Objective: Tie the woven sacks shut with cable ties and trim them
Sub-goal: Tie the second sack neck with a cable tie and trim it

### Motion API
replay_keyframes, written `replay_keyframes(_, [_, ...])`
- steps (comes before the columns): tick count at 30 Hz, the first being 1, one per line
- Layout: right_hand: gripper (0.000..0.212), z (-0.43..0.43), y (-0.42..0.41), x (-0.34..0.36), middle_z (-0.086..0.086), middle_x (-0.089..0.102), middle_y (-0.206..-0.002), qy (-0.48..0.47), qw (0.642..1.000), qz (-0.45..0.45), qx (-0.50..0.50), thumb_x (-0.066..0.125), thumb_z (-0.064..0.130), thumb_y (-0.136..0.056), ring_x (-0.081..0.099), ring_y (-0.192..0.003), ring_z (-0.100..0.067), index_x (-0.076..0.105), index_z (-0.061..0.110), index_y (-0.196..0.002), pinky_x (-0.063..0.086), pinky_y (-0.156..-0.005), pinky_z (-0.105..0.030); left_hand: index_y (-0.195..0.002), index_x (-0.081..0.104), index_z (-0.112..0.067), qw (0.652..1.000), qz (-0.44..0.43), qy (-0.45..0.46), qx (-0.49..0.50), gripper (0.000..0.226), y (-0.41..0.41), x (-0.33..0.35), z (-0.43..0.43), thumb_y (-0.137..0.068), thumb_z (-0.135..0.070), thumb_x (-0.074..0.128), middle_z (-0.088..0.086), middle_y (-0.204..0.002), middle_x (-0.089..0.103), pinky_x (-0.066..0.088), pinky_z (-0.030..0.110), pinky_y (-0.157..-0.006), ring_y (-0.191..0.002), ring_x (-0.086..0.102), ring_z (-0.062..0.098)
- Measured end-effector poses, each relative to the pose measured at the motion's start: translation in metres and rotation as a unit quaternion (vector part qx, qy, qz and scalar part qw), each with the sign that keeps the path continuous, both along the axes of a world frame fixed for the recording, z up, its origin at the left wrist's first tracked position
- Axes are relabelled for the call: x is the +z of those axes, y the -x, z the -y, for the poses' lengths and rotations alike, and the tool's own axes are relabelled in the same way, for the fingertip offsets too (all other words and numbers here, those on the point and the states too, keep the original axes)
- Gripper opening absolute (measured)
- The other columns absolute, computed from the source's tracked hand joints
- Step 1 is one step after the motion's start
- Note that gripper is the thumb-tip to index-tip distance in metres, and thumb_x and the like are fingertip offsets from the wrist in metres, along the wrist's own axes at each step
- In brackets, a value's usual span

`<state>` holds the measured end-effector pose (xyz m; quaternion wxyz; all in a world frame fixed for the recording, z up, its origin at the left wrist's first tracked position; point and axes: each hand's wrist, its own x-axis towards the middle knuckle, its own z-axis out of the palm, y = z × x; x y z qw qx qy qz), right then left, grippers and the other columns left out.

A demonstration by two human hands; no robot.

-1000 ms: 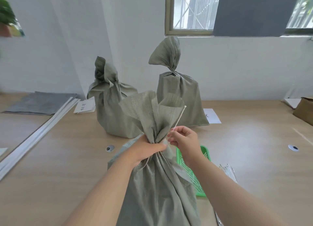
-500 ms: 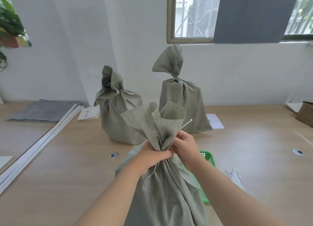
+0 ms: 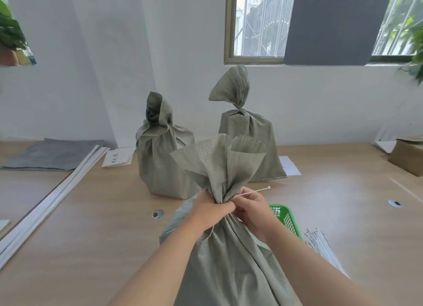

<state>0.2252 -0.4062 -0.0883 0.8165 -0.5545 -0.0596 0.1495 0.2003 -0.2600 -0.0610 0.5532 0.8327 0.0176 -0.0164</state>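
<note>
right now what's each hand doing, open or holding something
Left hand: gripping the gathered neck of the front sack.
Right hand: pinching the cable tie at that neck.

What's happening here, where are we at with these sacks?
A person is closing the nearest woven sack on the wooden table. The left-hand grip holds its gathered neck, while the right-hand grip pinches a white cable tie at that neck, its free end sticking out to the right. Whether the tie is locked cannot be seen. Two other sacks stand behind, necks already cinched. A green basket and spare cable ties lie to the right.
</note>
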Motion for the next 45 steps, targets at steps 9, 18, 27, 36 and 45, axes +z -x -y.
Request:
replay_keyframes(9, [0.012, 0.008, 0.003, 0.001, -0.013, 0.059, -0.071, 0.006, 1.0, -0.013, 0.019, 0.064, 0.002, -0.072, 0.055, -0.062, -0.021, 0.064, 0.011, -0.064, 0.048, -0.064, -0.03, -0.087, 0.075, -0.027, 0.999, 0.002, 0.039, -0.004, 0.025, 0.011, 0.005, 0.005, -0.063, -0.023, 0.069, -0.004, -0.088, 0.077, 0.059, 0.046, -0.088, -0.093, 0.072, 0.012])
replay_keyframes(18, [0.031, 0.027, 0.004, 0.005, -0.01, 0.067, -0.072, 0.072, 0.995, 0.057, 0.037, 0.063, -0.001, -0.092, 0.06, -0.068, -0.017, 0.071, 0.013, -0.065, 0.048, -0.069, -0.028, -0.093, 0.074, -0.024, 0.998, -0.03, -0.017, -0.051, 0.021, 0.012, 0.02, 0.005, -0.073, -0.02, 0.075, -0.005, -0.095, 0.076, 0.056, 0.028, -0.083, -0.096, 0.069, 0.009])
replay_keyframes(27, [0.007, 0.035, 0.008, 0.012, -0.017, 0.071, -0.078, 0.064, 0.995, 0.038, 0.061, 0.077, 0.003, -0.074, 0.066, -0.069, -0.019, 0.075, 0.002, -0.081, 0.055, -0.067, -0.026, -0.083, 0.069, -0.029, 0.999, -0.015, -0.019, -0.045, 0.017, 0.012, 0.022, 0.005, -0.075, -0.015, 0.076, -0.014, -0.082, 0.071, 0.048, 0.018, -0.069, -0.084, 0.064, 0.002])
replay_keyframes(36, [0.017, 0.022, 0.006, 0.011, -0.012, 0.065, -0.069, 0.062, 0.996, 0.02, 0.065, 0.068, -0.001, -0.087, 0.056, -0.063, -0.017, 0.073, 0.005, -0.073, 0.046, -0.06, -0.025, -0.081, 0.071, -0.017, 0.999, -0.004, -0.032, -0.042, 0.009, 0.009, 0.018, 0.002, -0.072, -0.019, 0.072, -0.011, -0.07, 0.066, 0.048, 0.018, -0.067, -0.073, 0.061, 0.003])
replay_keyframes(45, [0.009, 0.03, -0.001, 0.005, -0.009, 0.068, -0.07, 0.082, 0.995, 0.054, -0.015, 0.068, 0.001, -0.089, 0.057, -0.06, -0.014, 0.076, 0.002, -0.084, 0.051, -0.062, -0.025, -0.065, 0.061, -0.028, 0.998, 0.005, -0.055, -0.013, 0.013, 0.003, 0.011, -0.003, -0.074, -0.027, 0.071, -0.019, -0.06, 0.058, 0.044, 0.02, -0.062, -0.065, 0.055, 0.001])
